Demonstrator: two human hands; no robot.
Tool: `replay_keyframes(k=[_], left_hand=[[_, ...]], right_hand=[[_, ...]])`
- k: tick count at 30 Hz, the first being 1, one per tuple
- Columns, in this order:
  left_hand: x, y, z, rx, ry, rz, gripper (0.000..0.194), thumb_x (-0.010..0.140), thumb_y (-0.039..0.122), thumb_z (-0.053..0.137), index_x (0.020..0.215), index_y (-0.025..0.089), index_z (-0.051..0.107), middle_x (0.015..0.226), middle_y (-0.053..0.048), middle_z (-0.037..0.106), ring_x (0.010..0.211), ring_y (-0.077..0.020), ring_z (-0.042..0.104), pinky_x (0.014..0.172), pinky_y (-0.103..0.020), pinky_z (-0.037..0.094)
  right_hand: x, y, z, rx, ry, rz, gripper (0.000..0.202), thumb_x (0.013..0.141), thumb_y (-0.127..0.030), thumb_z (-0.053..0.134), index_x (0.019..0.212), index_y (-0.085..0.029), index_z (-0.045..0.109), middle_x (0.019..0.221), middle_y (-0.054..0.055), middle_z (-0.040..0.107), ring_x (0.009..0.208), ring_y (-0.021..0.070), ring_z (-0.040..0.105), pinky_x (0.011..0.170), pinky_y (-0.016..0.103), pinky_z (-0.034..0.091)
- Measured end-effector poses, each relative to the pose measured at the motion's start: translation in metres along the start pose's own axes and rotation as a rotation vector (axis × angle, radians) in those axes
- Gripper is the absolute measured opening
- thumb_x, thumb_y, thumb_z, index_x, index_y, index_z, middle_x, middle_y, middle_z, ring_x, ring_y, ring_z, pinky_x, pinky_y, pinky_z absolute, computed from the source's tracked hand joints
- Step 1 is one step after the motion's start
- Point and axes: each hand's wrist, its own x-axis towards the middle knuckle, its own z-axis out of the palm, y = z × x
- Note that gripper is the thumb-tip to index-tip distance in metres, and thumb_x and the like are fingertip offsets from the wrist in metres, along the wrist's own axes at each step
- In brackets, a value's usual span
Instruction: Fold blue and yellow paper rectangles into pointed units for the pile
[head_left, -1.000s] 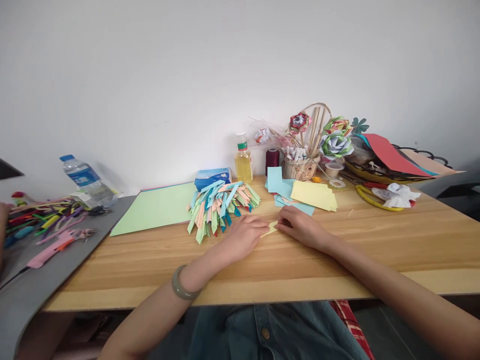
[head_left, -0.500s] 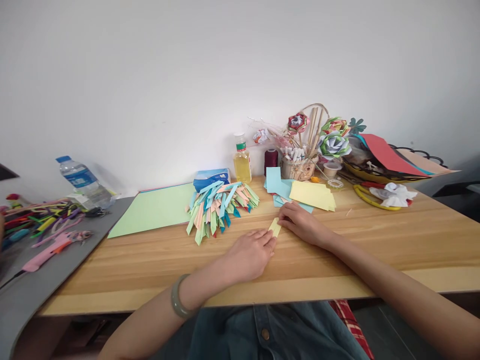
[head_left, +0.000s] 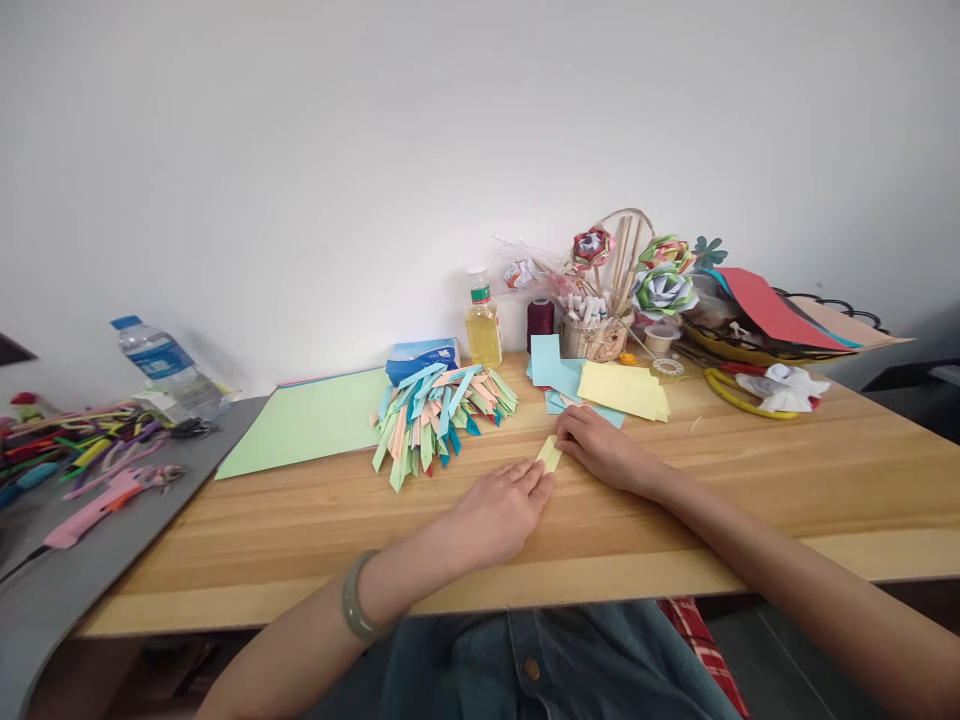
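Note:
A small folded strip of yellow paper [head_left: 550,455] lies on the wooden table between my hands. My left hand [head_left: 508,505], with a green bangle on its wrist, rests with stretched fingers flat over the strip's near end. At the far right edge of the strip, the curled fingers of my right hand [head_left: 592,445] grip the paper; the fingertips are partly hidden. Just beyond my right hand sit a stack of yellow paper rectangles [head_left: 626,388] and several blue paper rectangles [head_left: 546,358]. Left of them is a pile of folded paper pieces [head_left: 427,415] in green, blue and peach.
A light green sheet [head_left: 307,425] lies at left, near a tissue pack [head_left: 420,358]. Along the wall stand a bottle of yellow liquid [head_left: 483,325], a thread spool [head_left: 539,322] and a basket with paper flowers [head_left: 600,335]. A pink glue gun [head_left: 97,508] lies on the grey side table.
Both hands stay almost still on the yellow strip. The camera view has shifted very slightly.

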Motion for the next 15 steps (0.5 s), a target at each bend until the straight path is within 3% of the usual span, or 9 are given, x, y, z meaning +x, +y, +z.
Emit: replay_keyframes(k=[10,15], left_hand=[[0.0002,0.0018,-0.0024,-0.028,-0.036,-0.028,0.045,0.087,0.01,0.034,0.131,0.001,0.04,0.14,-0.021,0.034,0.128,-0.0264,0.038,0.103,-0.035,0.034],[0.0008,0.0012,-0.0016,-0.033,-0.03,0.003,0.045,0.087,0.013,0.035,0.131,0.001,0.041,0.138,-0.02,0.039,0.128,-0.0252,0.038,0.105,-0.035,0.031]], right_hand=[[0.0009,-0.002,-0.001,-0.047,-0.022,-0.001,0.015,0.088,-0.019,0.043,0.074,-0.019,0.048,0.084,0.009,0.053,0.081,0.0223,0.048,0.076,0.039,0.043],[0.0009,-0.0025,-0.0019,-0.068,-0.009,0.011,0.016,0.087,-0.02,0.044,0.074,-0.017,0.051,0.083,0.01,0.056,0.08,0.0233,0.05,0.075,0.04,0.045]])
